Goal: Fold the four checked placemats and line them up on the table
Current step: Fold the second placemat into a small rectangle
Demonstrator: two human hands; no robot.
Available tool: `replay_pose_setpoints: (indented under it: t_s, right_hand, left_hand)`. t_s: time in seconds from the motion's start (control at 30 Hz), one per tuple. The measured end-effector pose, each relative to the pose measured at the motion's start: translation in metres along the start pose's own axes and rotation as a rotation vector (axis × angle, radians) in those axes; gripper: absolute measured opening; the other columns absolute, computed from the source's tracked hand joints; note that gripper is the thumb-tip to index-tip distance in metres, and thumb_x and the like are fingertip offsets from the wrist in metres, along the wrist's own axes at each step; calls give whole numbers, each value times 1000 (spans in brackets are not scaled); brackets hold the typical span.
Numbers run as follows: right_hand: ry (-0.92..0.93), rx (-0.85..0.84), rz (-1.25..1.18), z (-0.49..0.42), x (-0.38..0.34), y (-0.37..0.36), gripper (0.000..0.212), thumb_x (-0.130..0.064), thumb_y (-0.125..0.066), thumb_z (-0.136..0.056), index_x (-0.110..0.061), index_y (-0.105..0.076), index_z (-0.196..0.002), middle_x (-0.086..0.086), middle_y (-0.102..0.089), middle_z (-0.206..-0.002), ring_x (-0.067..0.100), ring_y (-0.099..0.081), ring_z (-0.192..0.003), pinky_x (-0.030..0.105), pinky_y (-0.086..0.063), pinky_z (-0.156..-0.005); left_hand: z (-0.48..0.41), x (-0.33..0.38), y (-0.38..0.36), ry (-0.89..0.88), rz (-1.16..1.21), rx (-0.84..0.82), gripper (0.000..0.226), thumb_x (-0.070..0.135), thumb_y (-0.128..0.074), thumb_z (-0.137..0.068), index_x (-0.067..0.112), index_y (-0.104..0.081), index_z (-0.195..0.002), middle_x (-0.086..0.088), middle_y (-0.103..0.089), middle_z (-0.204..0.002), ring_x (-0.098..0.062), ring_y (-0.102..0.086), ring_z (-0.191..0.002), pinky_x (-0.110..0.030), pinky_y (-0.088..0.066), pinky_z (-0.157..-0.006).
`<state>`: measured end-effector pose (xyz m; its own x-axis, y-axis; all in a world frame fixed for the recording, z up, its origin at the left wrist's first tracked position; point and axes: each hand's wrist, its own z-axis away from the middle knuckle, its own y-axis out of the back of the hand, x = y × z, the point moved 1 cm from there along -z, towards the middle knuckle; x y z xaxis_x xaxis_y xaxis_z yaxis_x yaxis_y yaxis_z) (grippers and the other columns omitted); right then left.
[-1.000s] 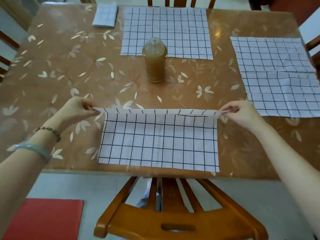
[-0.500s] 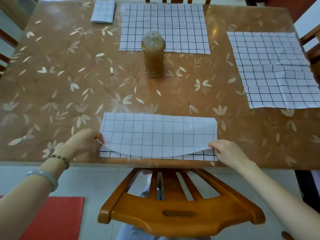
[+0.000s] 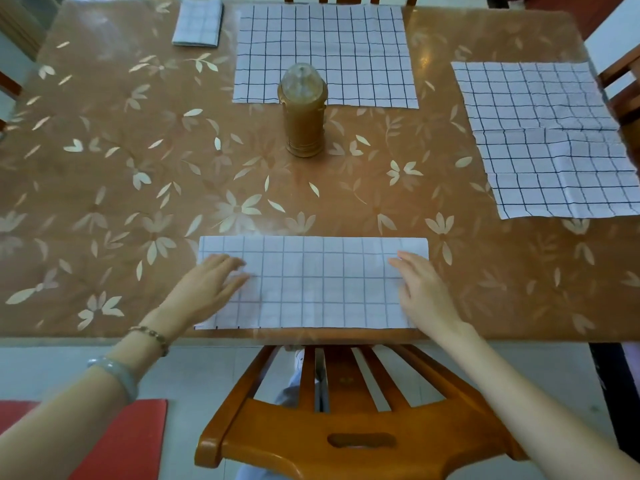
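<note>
Placemat [image 3: 311, 282] on leaf-patterned brown table [image 3: 138, 150]

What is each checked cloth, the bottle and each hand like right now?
Near placemat: folded in half
Far placemat: spread open
Right placemat: spread open, creased
Small corner placemat: folded up
Bottle: upright, capped
Left hand: flat on near placemat
Right hand: flat on near placemat
</note>
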<state>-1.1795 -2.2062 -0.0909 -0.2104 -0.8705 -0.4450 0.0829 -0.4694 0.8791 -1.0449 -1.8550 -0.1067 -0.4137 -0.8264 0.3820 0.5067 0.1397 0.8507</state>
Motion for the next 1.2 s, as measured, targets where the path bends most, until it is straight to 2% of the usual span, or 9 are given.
replay_pose_setpoints:
  t_s: [0.07,0.13,0.27,0.5,0.7,0.93,1.07,1.13,1.2]
  right_hand:
    - [10,29,-80,-21,-38,-22,52,-4,-42,-93,-11,-34,-144,5,-27,-154,19,-18,-144,29,-11,-115]
    - [58,-2,-91,-42,-70,-51,56,-13,-37,-96,-12,-20,-149,4,-13,-158,16,-6,-146,32,-4,-118]
    - [100,-129,6,-71,-91,-101,62,-34,-11,-94,-8,-7,-150,9,-5,-159,18,0,-147,37,0,-120]
    - [138,-157,275,-76,-37,-109,62,-44,-18,-98,-7,-18,-149,10,-15,-157,21,-9,-146,38,2,-119]
    - [-47,-122,311,-59,40,-76,63,-49,-6,-96,-17,12,-148,0,16,-156,13,19,-143,32,13,-117]
    - [-158,-106,404,-48,81,-46,72,-54,5,-93,-9,1,-150,9,-1,-159,19,6,-146,43,2,-119]
    - [-98,-36,318,-54,26,-46,67,-46,-32,-97,-13,-8,-150,12,-2,-159,27,0,-146,43,1,-116]
    - [60,-69,198,-58,-16,-55,63,-38,-44,-95,-15,-20,-149,12,-17,-156,28,-16,-143,42,-10,-115]
    - [184,-148,108,-60,-49,-67,59,-34,-48,-94,-15,-29,-146,13,-35,-144,28,-35,-131,41,-33,-109]
  left_hand:
    - [-22,28,-21,-70,-15,70,69,57,-23,-95,11,-33,-147,-2,-35,-152,-19,-29,-141,-31,-17,-116]
    - [-46,56,-42,-121,-109,95,68,49,-14,-97,6,-21,-150,-4,-19,-157,-19,-13,-147,-31,-4,-119]
    - [-74,71,-74,-80,-166,112,57,32,-16,-100,1,-28,-147,-15,-31,-154,-27,-24,-144,-43,-6,-118]
    - [-79,64,-97,40,-209,160,65,48,-20,-98,9,-21,-151,-5,-15,-158,-21,-12,-147,-45,-3,-119]
    - [-64,14,-81,208,-196,167,72,58,-7,-96,16,2,-153,0,6,-161,-15,11,-148,-41,12,-119]
    - [-42,-39,-52,368,-220,182,79,64,-5,-94,12,3,-153,-2,6,-161,-13,12,-147,-39,14,-118]
    - [-39,-26,-40,612,45,279,85,61,-35,-94,4,-10,-152,-15,-6,-161,-29,-4,-148,-48,-5,-120]
    - [-37,-12,-35,729,182,324,82,54,-52,-90,4,-23,-148,-18,-19,-156,-36,-18,-143,-51,-17,-115]
    - [-35,-3,-33,803,217,339,76,51,-60,-85,5,-35,-140,-18,-31,-148,-37,-29,-135,-52,-23,-110]
